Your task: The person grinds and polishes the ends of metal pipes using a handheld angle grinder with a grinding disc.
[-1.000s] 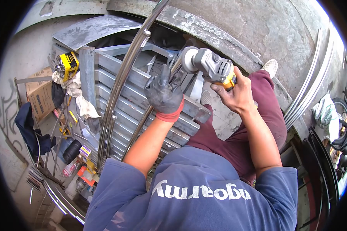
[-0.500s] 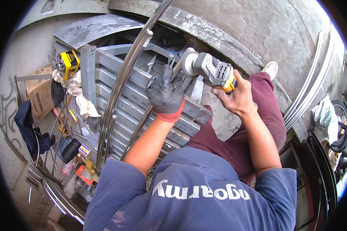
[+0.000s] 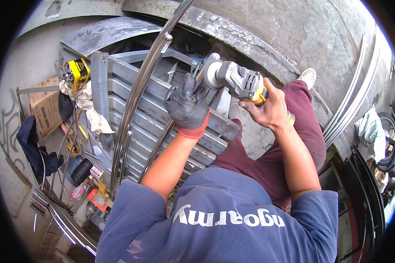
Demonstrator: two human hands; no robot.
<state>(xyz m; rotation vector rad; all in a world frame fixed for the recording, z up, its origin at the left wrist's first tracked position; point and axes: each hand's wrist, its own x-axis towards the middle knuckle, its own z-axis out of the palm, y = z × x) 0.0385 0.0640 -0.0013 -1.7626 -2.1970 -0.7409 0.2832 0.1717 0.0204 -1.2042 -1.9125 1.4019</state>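
Note:
My bare right hand (image 3: 270, 107) is wrapped round the rear of a grey and yellow angle grinder (image 3: 239, 79). The grinder's pale round disc (image 3: 213, 74) meets, or nearly meets, the end of a metal tube (image 3: 163, 136); exact contact is hard to tell. My left hand (image 3: 188, 103), in a dark glove with a red cuff, closes round that tube just below the disc. The tube slants down toward my left arm, over a slatted metal frame (image 3: 140, 111). Part of the tube is hidden under the glove.
Long curved shiny pipes (image 3: 138, 87) cross the frame on the left. A yellow-black case of round bits (image 3: 77, 74), a cardboard box (image 3: 46, 107) and an orange tool (image 3: 98, 198) lie further left. Long metal rods (image 3: 349, 94) rest on the right, near a bicycle wheel (image 3: 386, 140).
The grinder and my right hand have shifted very slightly left. My left hand keeps its hold on the tube, almost unmoved.

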